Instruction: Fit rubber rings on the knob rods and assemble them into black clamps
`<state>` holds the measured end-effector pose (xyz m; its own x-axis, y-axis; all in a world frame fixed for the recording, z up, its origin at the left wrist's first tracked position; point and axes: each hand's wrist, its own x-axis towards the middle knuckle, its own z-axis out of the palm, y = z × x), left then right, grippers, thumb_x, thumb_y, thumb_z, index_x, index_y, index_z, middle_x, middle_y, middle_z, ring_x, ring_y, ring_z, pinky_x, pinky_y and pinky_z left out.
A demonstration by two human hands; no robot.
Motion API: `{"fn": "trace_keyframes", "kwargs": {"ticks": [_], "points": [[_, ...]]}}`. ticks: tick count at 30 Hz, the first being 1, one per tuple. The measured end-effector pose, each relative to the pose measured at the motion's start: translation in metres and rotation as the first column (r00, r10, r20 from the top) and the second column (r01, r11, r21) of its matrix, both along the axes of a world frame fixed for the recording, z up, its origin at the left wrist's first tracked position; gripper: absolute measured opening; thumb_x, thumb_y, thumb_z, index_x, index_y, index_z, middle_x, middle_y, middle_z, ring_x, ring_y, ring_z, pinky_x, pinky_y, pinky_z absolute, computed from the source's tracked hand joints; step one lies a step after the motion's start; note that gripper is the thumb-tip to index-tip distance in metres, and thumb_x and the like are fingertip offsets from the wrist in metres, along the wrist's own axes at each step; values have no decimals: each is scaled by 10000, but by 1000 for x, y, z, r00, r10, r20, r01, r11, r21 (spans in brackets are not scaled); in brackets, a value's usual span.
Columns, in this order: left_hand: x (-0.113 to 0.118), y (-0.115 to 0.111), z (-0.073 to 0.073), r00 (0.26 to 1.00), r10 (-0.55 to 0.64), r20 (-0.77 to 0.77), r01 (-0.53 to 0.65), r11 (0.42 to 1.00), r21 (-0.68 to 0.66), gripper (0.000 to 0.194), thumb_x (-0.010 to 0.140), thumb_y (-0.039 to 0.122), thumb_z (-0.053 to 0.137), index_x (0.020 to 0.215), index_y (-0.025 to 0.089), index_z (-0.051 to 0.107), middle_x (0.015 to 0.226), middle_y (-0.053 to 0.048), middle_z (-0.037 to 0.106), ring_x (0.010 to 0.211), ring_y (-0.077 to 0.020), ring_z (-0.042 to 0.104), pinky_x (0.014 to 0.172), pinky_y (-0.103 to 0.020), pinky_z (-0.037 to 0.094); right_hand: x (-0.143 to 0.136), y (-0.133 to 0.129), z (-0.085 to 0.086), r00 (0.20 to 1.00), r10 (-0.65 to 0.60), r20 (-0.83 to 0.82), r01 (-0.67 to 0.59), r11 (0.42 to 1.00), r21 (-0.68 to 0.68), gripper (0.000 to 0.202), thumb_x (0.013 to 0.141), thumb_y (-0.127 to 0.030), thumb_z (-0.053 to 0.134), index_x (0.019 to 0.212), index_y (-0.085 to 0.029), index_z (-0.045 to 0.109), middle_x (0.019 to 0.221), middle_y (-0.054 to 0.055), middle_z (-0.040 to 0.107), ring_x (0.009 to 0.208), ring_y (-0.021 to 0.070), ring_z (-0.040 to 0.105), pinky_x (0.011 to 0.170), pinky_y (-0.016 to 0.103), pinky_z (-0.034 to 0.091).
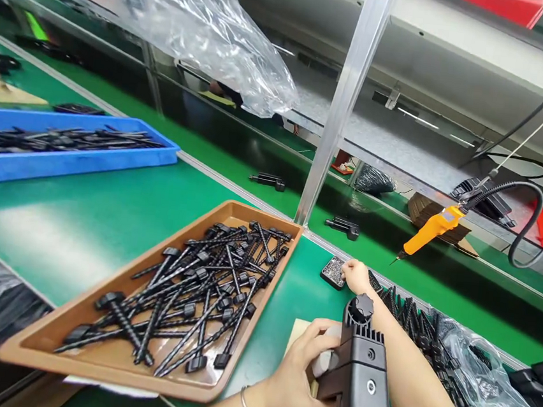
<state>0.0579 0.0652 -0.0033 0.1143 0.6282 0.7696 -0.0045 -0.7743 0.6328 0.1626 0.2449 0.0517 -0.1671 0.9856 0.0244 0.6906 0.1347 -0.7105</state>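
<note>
a stiff-looking plastic housing [363,385], best held mid-body, was clamped by the left hand [297,373]. screws [333,271] were reached by the right hand [355,277], finger grip unclear.

1 head-worn view, forward and down

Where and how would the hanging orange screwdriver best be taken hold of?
I'd take the orange screwdriver by its mid-body with the right hand, from the near side: it hangs tilted, bit pointing down and left, cable at the upper end, the long body bare between.
</note>
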Motion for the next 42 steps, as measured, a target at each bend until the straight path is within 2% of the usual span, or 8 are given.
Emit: {"fn": "trace_keyframes", "kwargs": {"ticks": [5,10,14,20,28,35,38,42], "points": [[-4,1,-5,1000,19,-15,-19,1000,7,789,594,223,812,1288,284,441,1140,-115,567,1042,-313,580,835,-452,509,25,-30,49,988,78,-135,-81,997,-18,205,948,-325,598,946,-124,635,847,20,647,725,138,624,682,293,539],[-5,-2,-3,1000,-3,-26,2,999,-32,696,647,176,761,1269,257,459,1219,-137,534,1109,-325,534,870,-474,487,71,-128,116,947,192,-259,-203,979,-17,220,821,-387,692,773,-175,661,694,-2,612,666,145,570,630,261,464],[-5,-1,-4,999,-19,-31,18,999,-34,744,613,126,750,1280,274,456,1238,-120,528,1117,-326,519,877,-493,490,77,-184,136,913,292,-284,-314,949,-34,189,849,-346,680,724,-205,677,846,8,576,797,146,544,735,265,432],[-5,-1,-4,999,-9,-42,8,1000,-18,778,613,114,753,1304,284,438,1256,-119,513,1137,-338,505,884,-523,491,60,-184,122,884,178,-433,-275,946,-173,166,776,-357,746,692,-216,718,1059,35,540,1054,204,519,934,316,392],[-8,-4,-7,997,-12,-73,10,1000,-26,758,637,124,736,1315,254,422,1285,-138,482,1136,-342,496,900,-534,477,53,-182,107,685,-136,-715,-225,894,-386,319,577,-321,897,765,-222,658,875,-11,588,748,124,509,628,215,423],[-10,-9,-2,994,-46,-96,39,996,-78,758,662,112,737,1331,247,406,1316,-143,455,1184,-332,478,953,-510,461,58,-179,111,708,-31,-705,-262,916,-303,249,646,-312,842,707,-202,627,773,-11,574,671,118,507,600,226,433],[-12,-11,5,993,-83,-90,74,992,-100,767,679,105,737,1343,250,381,1335,-161,448,1220,-339,473,986,-526,448,71,-149,98,859,9,-512,-110,980,-167,273,707,-449,748,737,-200,642,753,11,609,689,151,547,637,265,470],[-11,-12,-3,991,-108,-81,99,989,-109,783,690,158,748,1360,247,354,1333,-179,467,1256,-367,463,993,-565,451,89,-76,50,997,-76,-15,77,996,44,329,791,-487,577,848,-188,701,910,79,705,828,225,632,783,346,501]]}}
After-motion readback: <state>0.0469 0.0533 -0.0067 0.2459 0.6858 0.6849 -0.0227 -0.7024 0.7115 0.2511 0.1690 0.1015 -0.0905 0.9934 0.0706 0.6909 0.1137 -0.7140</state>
